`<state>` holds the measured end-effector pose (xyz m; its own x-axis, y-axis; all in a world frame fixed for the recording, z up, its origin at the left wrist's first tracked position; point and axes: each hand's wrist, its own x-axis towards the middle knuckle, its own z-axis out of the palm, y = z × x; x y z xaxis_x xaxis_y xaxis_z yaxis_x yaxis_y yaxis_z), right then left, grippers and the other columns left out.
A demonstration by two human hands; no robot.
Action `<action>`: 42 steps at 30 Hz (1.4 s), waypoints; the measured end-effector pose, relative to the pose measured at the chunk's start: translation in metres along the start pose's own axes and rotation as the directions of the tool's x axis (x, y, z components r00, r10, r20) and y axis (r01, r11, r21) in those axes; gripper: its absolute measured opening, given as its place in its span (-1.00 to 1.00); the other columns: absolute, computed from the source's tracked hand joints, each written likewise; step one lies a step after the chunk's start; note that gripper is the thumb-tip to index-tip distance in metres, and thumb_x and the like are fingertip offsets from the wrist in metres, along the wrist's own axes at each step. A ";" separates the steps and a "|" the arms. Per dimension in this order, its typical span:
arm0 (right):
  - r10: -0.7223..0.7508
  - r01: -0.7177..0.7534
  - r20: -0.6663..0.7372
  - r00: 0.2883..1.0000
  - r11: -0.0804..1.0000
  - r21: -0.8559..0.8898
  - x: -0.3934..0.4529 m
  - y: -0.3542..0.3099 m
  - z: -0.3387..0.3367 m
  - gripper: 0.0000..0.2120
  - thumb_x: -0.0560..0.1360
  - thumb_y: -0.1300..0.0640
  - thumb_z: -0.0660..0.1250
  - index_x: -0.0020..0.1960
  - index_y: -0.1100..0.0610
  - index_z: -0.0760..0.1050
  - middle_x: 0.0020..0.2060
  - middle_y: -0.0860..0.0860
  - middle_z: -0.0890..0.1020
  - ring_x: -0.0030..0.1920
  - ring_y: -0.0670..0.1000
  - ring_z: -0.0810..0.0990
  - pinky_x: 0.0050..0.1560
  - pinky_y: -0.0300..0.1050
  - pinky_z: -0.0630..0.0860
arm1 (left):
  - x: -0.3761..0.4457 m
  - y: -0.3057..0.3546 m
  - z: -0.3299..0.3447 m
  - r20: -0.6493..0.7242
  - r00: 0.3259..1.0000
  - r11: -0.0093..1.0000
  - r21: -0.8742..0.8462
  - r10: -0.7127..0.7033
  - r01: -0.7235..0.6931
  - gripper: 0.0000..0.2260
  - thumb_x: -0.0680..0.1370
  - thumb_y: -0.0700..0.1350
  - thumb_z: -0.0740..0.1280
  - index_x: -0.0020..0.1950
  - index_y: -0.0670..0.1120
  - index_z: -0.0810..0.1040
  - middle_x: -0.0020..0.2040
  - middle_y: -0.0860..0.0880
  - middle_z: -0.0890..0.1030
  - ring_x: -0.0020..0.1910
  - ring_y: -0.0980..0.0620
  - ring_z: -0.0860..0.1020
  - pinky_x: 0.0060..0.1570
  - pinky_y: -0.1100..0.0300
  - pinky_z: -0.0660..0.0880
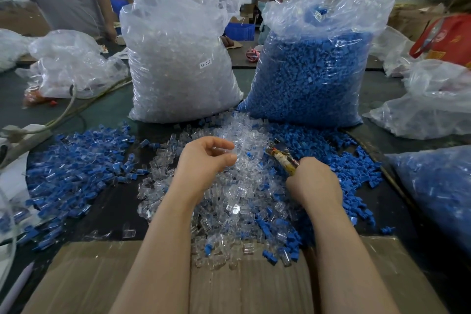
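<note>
My left hand (pixel 204 158) hovers over a heap of clear plastic caps (pixel 229 201) and pinches one clear cap (pixel 228 151) between thumb and fingers. My right hand (pixel 314 183) grips the handle of a pair of pliers (pixel 281 157), whose tip points up-left into the clear heap. Loose blue plastic plugs (pixel 356 168) lie to the right of that hand. A pile of joined blue-and-clear pieces (pixel 76 160) spreads at the left.
Two tall plastic bags stand behind the heaps, one of clear caps (pixel 178 58), one of blue plugs (pixel 311 71). A cardboard sheet (pixel 242 285) lies at the front edge. More bags sit at the left (pixel 74 64) and right (pixel 433 186). People stand beyond.
</note>
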<state>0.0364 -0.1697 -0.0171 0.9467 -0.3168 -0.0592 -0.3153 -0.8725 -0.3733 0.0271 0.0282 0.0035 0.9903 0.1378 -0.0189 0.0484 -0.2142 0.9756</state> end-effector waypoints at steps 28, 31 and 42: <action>-0.128 0.230 -0.216 0.968 0.797 0.559 0.004 -0.010 -0.007 -0.98 0.52 0.09 0.35 -0.09 -0.02 0.54 -0.26 -0.06 0.59 -0.25 0.02 0.55 -0.22 -0.01 0.53 | -0.001 -0.004 0.011 0.018 0.997 0.858 0.509 0.070 -0.069 -0.79 0.52 -0.02 0.43 0.15 0.05 0.60 -0.05 0.12 0.62 -0.13 0.16 0.57 -0.17 0.31 0.43; -0.124 0.243 -0.236 0.964 0.774 0.585 0.003 -0.010 -0.007 -0.97 0.53 0.08 0.36 -0.09 -0.03 0.54 -0.25 -0.08 0.59 -0.25 0.01 0.55 -0.21 0.00 0.54 | -0.003 -0.004 0.018 0.033 0.999 0.745 0.666 0.028 -0.043 -0.69 0.47 0.02 0.49 0.19 0.00 0.61 0.08 0.05 0.62 -0.06 0.12 0.57 -0.03 0.21 0.48; -0.145 0.305 -0.284 0.948 0.677 0.670 -0.002 -0.014 -0.008 -0.95 0.53 0.08 0.39 -0.11 0.01 0.55 -0.31 -0.09 0.58 -0.33 -0.08 0.48 -0.29 -0.14 0.39 | -0.006 -0.005 0.026 0.015 0.992 0.687 0.721 0.123 -0.096 -0.95 0.57 -0.11 0.30 0.01 -0.01 0.51 -0.10 0.06 0.59 -0.14 0.07 0.55 -0.19 0.17 0.48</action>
<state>0.0384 -0.1595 -0.0043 0.9242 -0.2789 0.2610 0.1196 -0.4376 -0.8912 0.0243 0.0034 -0.0066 0.9906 0.0958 0.0979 0.0321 -0.8571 0.5142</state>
